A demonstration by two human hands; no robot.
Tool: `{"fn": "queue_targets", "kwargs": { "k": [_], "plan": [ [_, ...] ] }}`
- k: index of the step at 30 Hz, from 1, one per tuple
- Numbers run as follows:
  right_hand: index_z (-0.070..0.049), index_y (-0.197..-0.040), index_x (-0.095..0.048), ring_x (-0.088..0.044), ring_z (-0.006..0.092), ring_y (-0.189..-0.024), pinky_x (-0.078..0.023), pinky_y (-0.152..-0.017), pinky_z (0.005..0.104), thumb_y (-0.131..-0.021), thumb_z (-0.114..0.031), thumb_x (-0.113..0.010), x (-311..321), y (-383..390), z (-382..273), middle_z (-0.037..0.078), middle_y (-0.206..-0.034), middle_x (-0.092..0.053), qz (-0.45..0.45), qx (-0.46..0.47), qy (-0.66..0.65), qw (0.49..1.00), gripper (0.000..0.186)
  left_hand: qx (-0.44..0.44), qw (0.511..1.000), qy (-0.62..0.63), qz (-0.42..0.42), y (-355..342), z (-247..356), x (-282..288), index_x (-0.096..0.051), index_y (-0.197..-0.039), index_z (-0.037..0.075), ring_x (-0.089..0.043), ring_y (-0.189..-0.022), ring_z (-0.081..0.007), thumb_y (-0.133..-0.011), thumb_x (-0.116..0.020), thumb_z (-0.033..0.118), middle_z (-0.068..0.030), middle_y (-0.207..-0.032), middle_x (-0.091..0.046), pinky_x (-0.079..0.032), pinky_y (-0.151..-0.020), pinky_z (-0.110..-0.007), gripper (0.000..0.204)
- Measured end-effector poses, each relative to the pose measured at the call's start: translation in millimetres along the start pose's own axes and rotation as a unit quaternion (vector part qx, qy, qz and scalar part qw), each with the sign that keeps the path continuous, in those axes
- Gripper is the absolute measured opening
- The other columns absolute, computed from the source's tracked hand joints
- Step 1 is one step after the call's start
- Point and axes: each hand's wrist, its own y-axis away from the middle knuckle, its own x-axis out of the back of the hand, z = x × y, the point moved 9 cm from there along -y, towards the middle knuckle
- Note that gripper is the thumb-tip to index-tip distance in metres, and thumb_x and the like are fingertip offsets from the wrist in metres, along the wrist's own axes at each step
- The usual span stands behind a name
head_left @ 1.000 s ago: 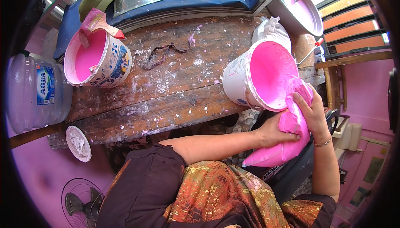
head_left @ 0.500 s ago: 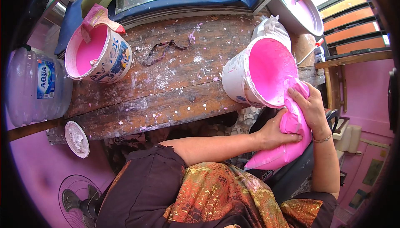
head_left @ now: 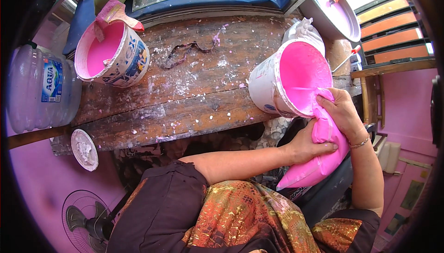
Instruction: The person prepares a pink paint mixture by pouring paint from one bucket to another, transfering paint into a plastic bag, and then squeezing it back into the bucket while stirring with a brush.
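Wooden tabletop (head_left: 208, 79) bears a dark-lettered bucket (head_left: 131, 63); hands (head_left: 303, 146) grip a pink bag (head_left: 326, 165)

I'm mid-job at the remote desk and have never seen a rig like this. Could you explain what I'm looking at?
There is no machine, only a person with a bare left hand and right hand. The picture comes from a wide fisheye camera worn on the head, looking down, so straight edges bend; picture left is the person's left.

The left hand is closed around the middle of a pink plastic bag. The right hand grasps its upper end, by the rim of a white bucket that is pink inside. That bucket is on a spattered wooden table. Farther left lie a dark strap and a second bucket with a brush at its rim.
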Motion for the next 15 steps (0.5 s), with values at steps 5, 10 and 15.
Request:
{"fn": "queue_targets", "kwargs": {
  "k": [5, 10, 15],
  "plan": [
    [0.004, -0.086, -0.063, -0.052, 0.0095, -0.065, -0.047, -0.064, 0.0324, -0.086, -0.014, -0.061, -0.1, 0.4, -5.5, 0.013, -0.07, -0.063, -0.001, 0.01, 0.058, 0.998, 0.018, -0.021, 1.0, -0.016, 0.013, 0.7, 0.7, 2.3, -0.034, -0.13, 0.002, -0.049, -0.112, -0.0199, -0.076, -0.074, 0.025, -0.0115, -0.119, -0.051, -0.039, -0.099, -0.036, 0.072],
    [0.006, -0.095, -0.063, -0.054, 0.0099, -0.07, -0.047, -0.067, 0.0313, -0.088, -0.014, -0.058, -3.1, 2.5, -11.7, 0.009, -0.077, -0.065, -0.005, -0.003, -0.015, 1.0, 0.021, -0.007, 0.999, -0.027, 0.018, 2.2, -3.0, 3.3, -0.033, -0.131, 0.001, -0.05, -0.112, -0.0206, -0.076, -0.075, 0.026, -0.0119, -0.12, -0.051, -0.039, -0.099, -0.036, 0.073],
    [0.005, -0.101, -0.062, -0.054, 0.0078, -0.076, -0.046, -0.069, 0.0264, -0.091, -0.015, -0.056, -3.4, 7.5, -7.1, 0.004, -0.086, -0.065, -0.013, -0.022, -0.181, 0.983, 0.024, 0.009, 0.999, -0.013, 0.036, 6.2, -6.2, 6.4, -0.032, -0.132, 0.0, -0.05, -0.115, -0.0202, -0.075, -0.078, 0.026, -0.0137, -0.123, -0.051, -0.04, -0.1, -0.036, 0.077]
  ]
}}
